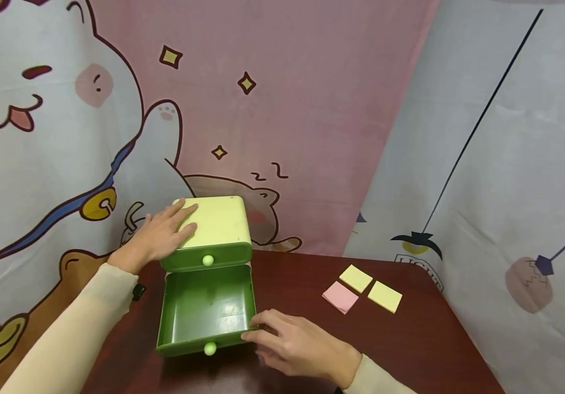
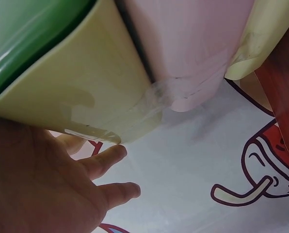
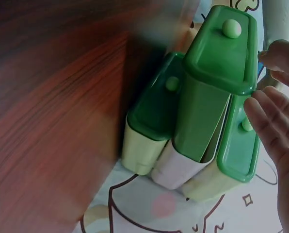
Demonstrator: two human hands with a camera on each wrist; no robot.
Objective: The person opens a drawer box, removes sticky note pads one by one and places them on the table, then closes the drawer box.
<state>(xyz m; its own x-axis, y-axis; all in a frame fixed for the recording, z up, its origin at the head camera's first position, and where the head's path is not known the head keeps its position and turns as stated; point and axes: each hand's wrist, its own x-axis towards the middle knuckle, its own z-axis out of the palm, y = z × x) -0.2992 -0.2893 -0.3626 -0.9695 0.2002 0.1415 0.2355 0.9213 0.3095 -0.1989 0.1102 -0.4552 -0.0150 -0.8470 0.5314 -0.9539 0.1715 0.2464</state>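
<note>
Plainly, the head view gives the setting: a dark reddish-brown table [image 1: 410, 350] stands against a pink printed cloth [image 1: 322, 109] with cartoon animals and small yellow stars, and a pale cloth [image 1: 499, 142] hangs along the right. On the table's left part stands a small drawer cabinet [image 1: 218, 219] with a pale yellow top; its open drawer [image 1: 208, 306], green inside, extends toward the person. The left hand [image 1: 166, 232] lies on the cabinet's top with fingers spread, grasping nothing. The right hand [image 1: 294, 345] is at the open drawer's right front corner, fingers loosely bent and unclenched; whether they touch the rim I cannot tell. To the right lie a pink note pad [image 1: 340, 297] and two yellow note pads [image 1: 385, 296], close together.

The left wrist view adds the cabinet's side, a pink section between two yellow ones, with clear tape [image 2: 166, 94] across a seam. The left fingertips reach past the top section's edge.

The right wrist view, turned sideways, alone reveals a lowest drawer [image 3: 154, 104] under the open one, so three green fronts show, each with a pale round knob. The right fingers look extended beside the open drawer's front, clear of its knob [image 3: 232, 28].
</note>
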